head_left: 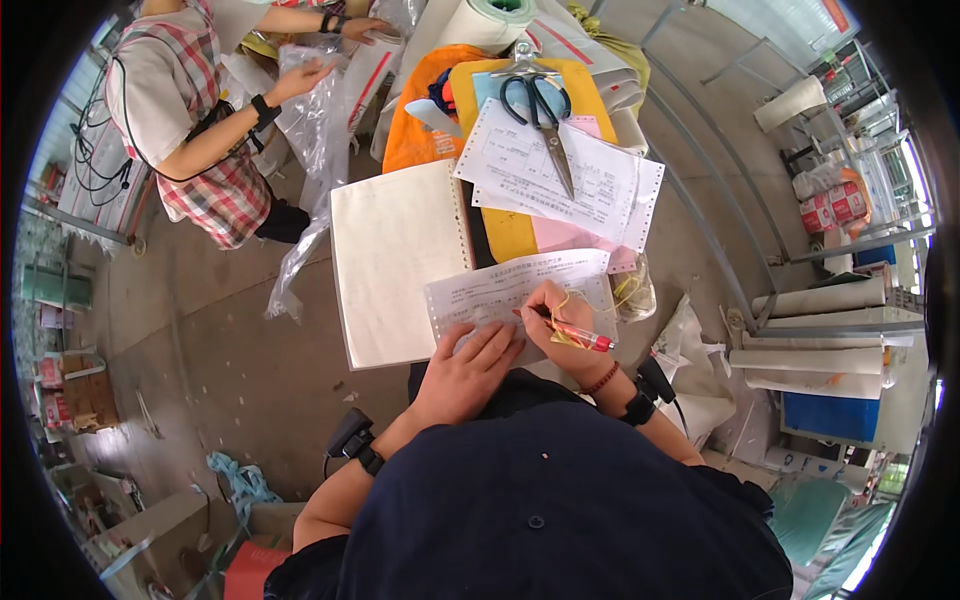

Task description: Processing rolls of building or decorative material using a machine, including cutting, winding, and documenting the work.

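My right hand [562,358] grips a red-and-white pen [588,339], its tip down at a printed form [555,272]. Thin yellow string is tangled about the pen and fingers. Fingers stretched out, my left hand [465,378] lies flat on the form's lower left part. Beneath the form's left edge lies an open notebook [395,265] with blank pages. Farther off, a yellow clipboard [590,88] bears more printed sheets [500,155] with punched edges and a pink sheet [570,238]. Black-handled scissors [553,140] rest on those sheets, blades toward me.
At the far left another person [190,130] handles clear plastic sheeting [315,170]. An orange bag [415,110] and a white roll [485,25] lie beyond the clipboard. On the right, a metal rack [840,330] holds pale rolls [825,297] above a blue box [830,415].
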`<state>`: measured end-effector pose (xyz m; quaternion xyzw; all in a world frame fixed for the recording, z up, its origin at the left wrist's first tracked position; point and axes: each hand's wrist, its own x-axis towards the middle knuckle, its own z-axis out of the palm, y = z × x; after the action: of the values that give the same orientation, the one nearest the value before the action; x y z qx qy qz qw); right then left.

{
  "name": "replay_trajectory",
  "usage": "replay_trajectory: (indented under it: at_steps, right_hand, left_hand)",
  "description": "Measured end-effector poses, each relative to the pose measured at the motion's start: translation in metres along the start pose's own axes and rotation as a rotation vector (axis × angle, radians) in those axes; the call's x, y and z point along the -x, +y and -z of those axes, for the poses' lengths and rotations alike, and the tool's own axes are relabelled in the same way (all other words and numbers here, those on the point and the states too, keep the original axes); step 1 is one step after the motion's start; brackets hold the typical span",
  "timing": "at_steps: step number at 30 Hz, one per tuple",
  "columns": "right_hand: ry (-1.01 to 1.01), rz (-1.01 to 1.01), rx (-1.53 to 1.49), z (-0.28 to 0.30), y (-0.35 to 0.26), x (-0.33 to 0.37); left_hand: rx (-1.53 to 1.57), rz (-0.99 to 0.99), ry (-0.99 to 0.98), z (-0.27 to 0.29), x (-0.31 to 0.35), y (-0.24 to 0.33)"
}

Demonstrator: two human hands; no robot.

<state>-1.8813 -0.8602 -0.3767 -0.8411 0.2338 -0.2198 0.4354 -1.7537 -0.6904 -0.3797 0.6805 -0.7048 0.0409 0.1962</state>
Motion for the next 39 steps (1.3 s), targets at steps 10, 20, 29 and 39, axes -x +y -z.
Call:
replay_trajectory:
  at_steps: [10, 20, 29, 39]
  right_hand:
    - [0.028, 0.089, 0.157, -0.008, 0.0034, -0.001]
    - [0.036, 0.041, 0.069, -0.0048, -0.0008, -0.0019]
    - [0.021, 0.035, 0.104, -0.0035, -0.0004, -0.0032]
    - [0.034, 0.032, 0.091, -0.0027, -0.0015, -0.0038]
  left_hand:
    - [-0.007, 0.028, 0.038, -0.0008, 0.0025, -0.0006]
    - [0.017, 0.05, 0.027, -0.0001, 0.0029, -0.0002]
    - [0.052, 0.085, 0.008, -0.0009, 0.0021, -0.0001]
    - [0.089, 0.067, 0.043, 0.0028, -0.0004, -0.0024]
